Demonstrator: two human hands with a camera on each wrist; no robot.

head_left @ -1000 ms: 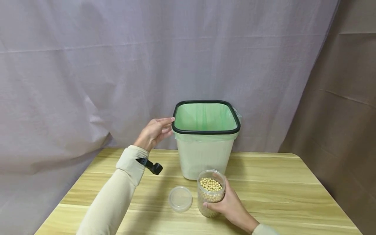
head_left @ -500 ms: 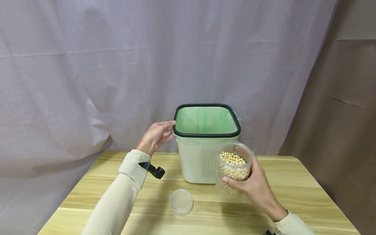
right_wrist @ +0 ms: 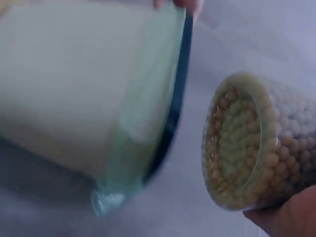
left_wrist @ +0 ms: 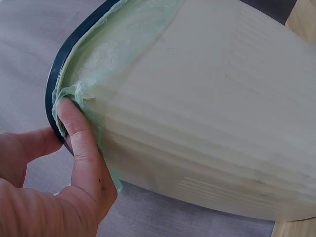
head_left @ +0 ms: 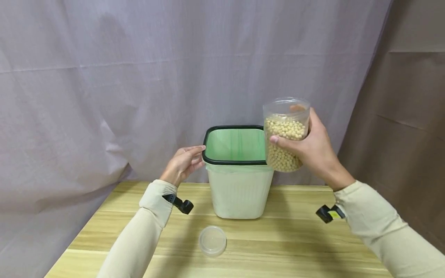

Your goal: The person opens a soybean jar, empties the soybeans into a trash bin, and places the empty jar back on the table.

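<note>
— Jar (head_left: 286,133) of beans: where is it?
— Right hand (head_left: 314,152) grips it upright beside the bin (head_left: 240,170)'s right rim, hiding that corner.
— Left hand (head_left: 182,164)?
— Fingers pinch the bin's left rim; palm cut off in the wrist view.

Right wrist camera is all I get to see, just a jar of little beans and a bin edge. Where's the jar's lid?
Observer: The lid lies on the wooden table, in front of the bin.
Operator: Is the jar up in the air?
Observer: Yes. The right hand holds the jar upright by the bin's right rim.
Operator: What's the other hand doing?
Observer: The left hand grips the bin's left rim, thumb on the green liner.
</note>
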